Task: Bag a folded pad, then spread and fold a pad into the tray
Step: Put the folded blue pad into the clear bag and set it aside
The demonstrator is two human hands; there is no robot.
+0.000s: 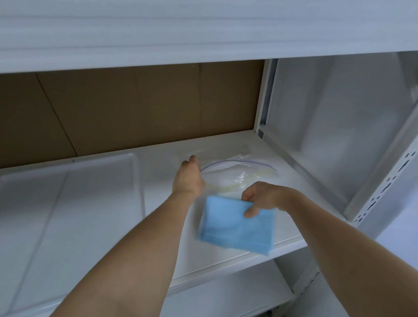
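folded pad [237,227], blue and squared up, hangs from your right hand [262,200]: thumb on the near face, fingers curled over the top edge, so it dangles flat and ready to slide in edge first. it sits just above the shelf [220,256], near the front lip and just in front of the bag, not yet inside it.

your left hand [188,179] reaches further back, with the fingertips at the left end of the bag's zip line. they look pinched on the rim of the clear bag [234,175], though the fingers are turned away from you, so i judge that grip rather than see it plainly. holding the rim there makes sense: it would lift one lip and give the pad a mouth to enter. whether the mouth is open yet i cannot tell; the plastic is too glossy and blurred.

the bag lies flat with its blue seal line towards the back, so the pad has to travel up and over it, or the bag must be turned.

counted: one blue pad in hand, one zip bag for certain (pale layers beneath may be more), one white tray [50,196] to the left on the same shelf with nothing blue in it, and one brown cardboard sheet [119,111] along the back.
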